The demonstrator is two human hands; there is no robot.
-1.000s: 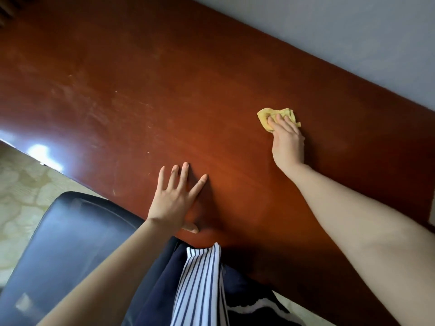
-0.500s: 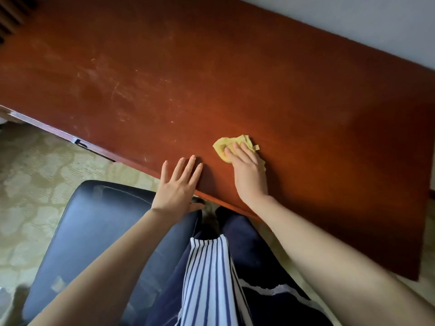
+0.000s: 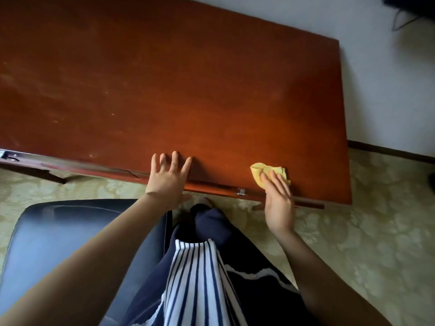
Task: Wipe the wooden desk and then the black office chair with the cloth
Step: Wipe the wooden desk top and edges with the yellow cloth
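Yellow cloth point(image 3: 260, 171) under right hand point(image 3: 279, 203) at desk point(image 3: 188, 90) edge

Polished reddish wooden desk point(image 3: 211, 90), soft yellow cloth point(image 3: 263, 171), smooth black chair point(image 3: 58, 231)

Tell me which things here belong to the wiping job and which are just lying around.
Job: wooden desk; yellow cloth under the right hand; black office chair; left hand on the desk edge.
Just around: patterned floor; white wall; dark object, top right.
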